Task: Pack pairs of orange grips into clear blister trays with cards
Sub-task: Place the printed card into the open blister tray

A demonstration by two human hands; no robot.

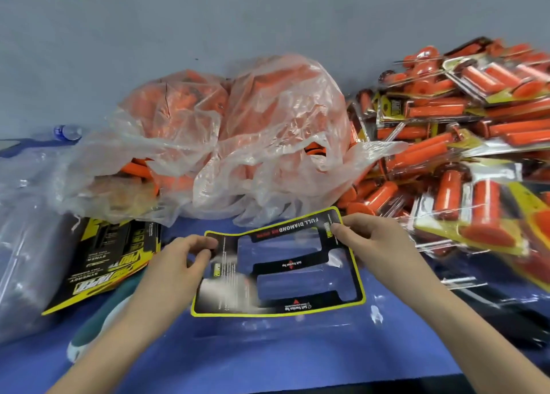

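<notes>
Left hand (186,255) and right hand (367,238) pinch far corners of black, yellow-edged card (290,264) with two windows.

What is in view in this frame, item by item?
card: one, black with yellow border, centre
clear tray: apparently one, transparent, beneath the card
card stack: several, yellow and black, left
bag of grips: one, clear with orange grips inside, centre back
packed packs: many, orange and yellow, piled right
bottle: one, clear with blue label, far left
table: one, blue, underneath
left hand: pinches the card's left edge
right hand: pinches its far right corner
</notes>
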